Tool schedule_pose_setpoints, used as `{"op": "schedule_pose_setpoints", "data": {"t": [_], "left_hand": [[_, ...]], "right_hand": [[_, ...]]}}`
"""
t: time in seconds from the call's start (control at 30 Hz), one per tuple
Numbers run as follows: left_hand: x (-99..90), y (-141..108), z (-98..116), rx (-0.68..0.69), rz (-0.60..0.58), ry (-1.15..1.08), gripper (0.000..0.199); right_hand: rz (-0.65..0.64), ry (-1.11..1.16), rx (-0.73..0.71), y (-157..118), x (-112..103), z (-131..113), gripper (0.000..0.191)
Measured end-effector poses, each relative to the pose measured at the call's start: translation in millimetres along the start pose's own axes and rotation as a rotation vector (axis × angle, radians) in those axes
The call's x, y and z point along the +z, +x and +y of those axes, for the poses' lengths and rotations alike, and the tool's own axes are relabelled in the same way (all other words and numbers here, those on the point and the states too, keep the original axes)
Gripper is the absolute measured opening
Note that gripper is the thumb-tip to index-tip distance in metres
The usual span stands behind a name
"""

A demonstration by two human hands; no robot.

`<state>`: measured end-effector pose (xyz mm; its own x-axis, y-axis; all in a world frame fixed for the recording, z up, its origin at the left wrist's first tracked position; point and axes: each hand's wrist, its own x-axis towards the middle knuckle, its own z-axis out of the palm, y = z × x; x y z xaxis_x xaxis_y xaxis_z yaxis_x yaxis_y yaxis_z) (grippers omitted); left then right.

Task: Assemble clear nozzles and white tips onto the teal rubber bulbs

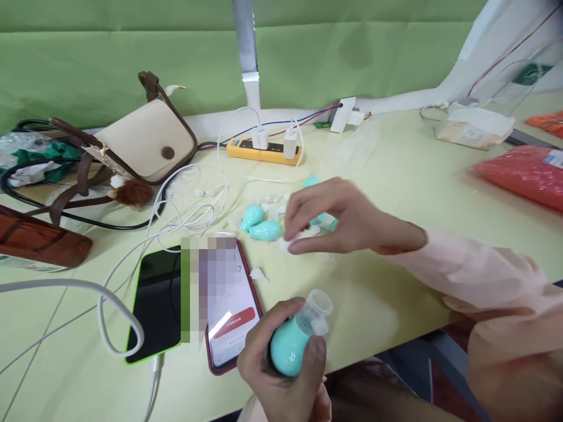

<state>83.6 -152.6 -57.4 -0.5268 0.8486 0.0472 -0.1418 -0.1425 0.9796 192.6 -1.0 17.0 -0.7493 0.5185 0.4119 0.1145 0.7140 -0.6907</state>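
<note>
My left hand (285,363) is wrapped round a glossy teal squeeze bulb (290,349), tilted up and to the right near the table's front edge. A clear plastic collar with a round open end (319,302) sits on the bulb's neck. Farther back, my right hand (334,217) pinches a small whitish translucent piece (288,241) between thumb and fingertips; its shape is blurred. Just left of those fingers lie two more teal bulbs (265,230) among small white plastic bits (275,205). Other teal bulbs are partly hidden behind the right hand.
Two phones (153,305) lie left of my left hand, one lit and partly pixelated. White cables (193,217) loop over the table to a yellow power strip (264,153). A cream handbag (141,140) stands at back left. Red packaging (523,176) lies at the right.
</note>
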Motion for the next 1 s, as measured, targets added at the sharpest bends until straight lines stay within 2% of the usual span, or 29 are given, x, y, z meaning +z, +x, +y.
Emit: {"op": "schedule_pose_setpoints", "data": {"t": [0.03, 0.07, 0.1, 0.17, 0.27, 0.4, 0.53, 0.63, 0.8, 1.0], "left_hand": [[1.4, -1, 0, -0.002, 0.026, 0.015, 0.024], [2.7, -2, 0, 0.008, 0.043, 0.032, 0.025], [3.7, -3, 0, 0.029, 0.046, 0.054, 0.027], [4.4, -3, -1, 0.088, 0.055, 0.09, 0.032], [3.1, -1, -4, 0.175, 0.047, 0.112, 0.03], [1.1, 3, -5, 0.226, 0.02, 0.189, 0.029], [3.1, 6, -4, 0.202, -0.005, 0.233, 0.027], [5.7, 7, -3, 0.169, -0.035, 0.249, 0.024], [5.6, 9, 0, 0.153, -0.111, 0.223, 0.023], [1.0, 9, -2, 0.179, -0.137, 0.251, 0.025]], "right_hand": [[0.083, 0.226, 0.099, -10, -4, -7, 0.007], [0.098, 0.414, 0.195, -19, -6, -13, 0.009], [0.108, 0.545, 0.255, -29, -7, -19, 0.012], [0.096, 0.657, 0.309, -43, -5, -25, 0.017], [0.081, 0.606, 0.3, -53, 0, -28, 0.018], [0.018, 0.404, 0.257, -51, -4, -30, 0.007], [-0.101, 0.239, 0.236, -48, -14, -32, 0.001], [-0.201, 0.153, 0.241, -48, -19, -32, 0.004], [-0.286, 0.153, 0.239, -47, -21, -31, 0.008], [-0.299, 0.202, 0.237, -45, -20, -31, 0.008]]}}
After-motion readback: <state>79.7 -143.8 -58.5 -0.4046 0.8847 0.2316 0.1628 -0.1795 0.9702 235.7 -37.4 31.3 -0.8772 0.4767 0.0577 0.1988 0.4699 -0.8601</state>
